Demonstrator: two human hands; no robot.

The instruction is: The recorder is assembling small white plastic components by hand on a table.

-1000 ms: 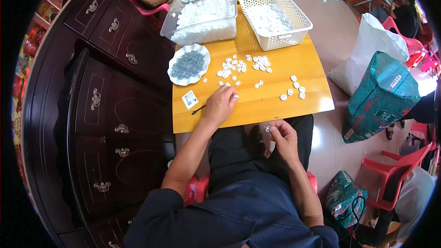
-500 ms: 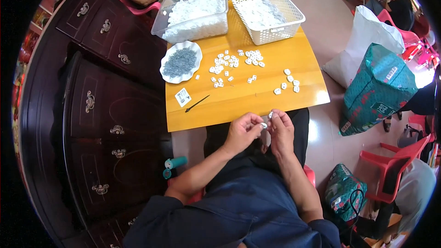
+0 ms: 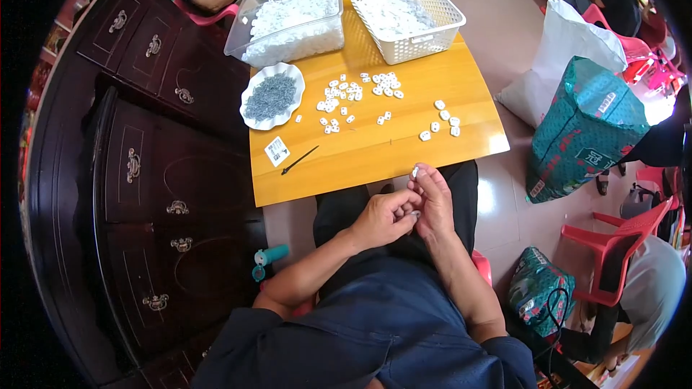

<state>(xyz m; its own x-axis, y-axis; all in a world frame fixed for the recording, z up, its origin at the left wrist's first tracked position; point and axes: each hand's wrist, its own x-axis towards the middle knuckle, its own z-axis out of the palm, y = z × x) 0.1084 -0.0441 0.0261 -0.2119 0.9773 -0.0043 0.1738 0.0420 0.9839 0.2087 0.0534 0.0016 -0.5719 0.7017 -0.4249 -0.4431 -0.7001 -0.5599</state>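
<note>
My left hand (image 3: 386, 218) and my right hand (image 3: 435, 202) meet over my lap, just off the near edge of the wooden table (image 3: 331, 180). Between the right thumb and forefinger is a small white plastic piece (image 3: 415, 171). The left fingers are curled in a pinch against the right palm, with a bit of another white piece (image 3: 414, 214) showing. On the tabletop lie several loose white two-holed pieces (image 3: 346, 92), plus a smaller group (image 3: 444, 115) at the right. A white scalloped dish (image 3: 294, 109) holds thin grey metal pins (image 3: 271, 96).
A clear plastic bin (image 3: 328, 37) and a white perforated basket (image 3: 432, 45), both full of white pieces, stand at the back. A black stick (image 3: 300, 160) and a label (image 3: 277, 151) lie near left. Dark drawers (image 3: 144, 173) flank the left; green bags (image 3: 584, 130) stand right.
My hands have come together, the left sliding lower against the right palm. The right hand still pinches its white piece. The whole view has shifted slightly.
</note>
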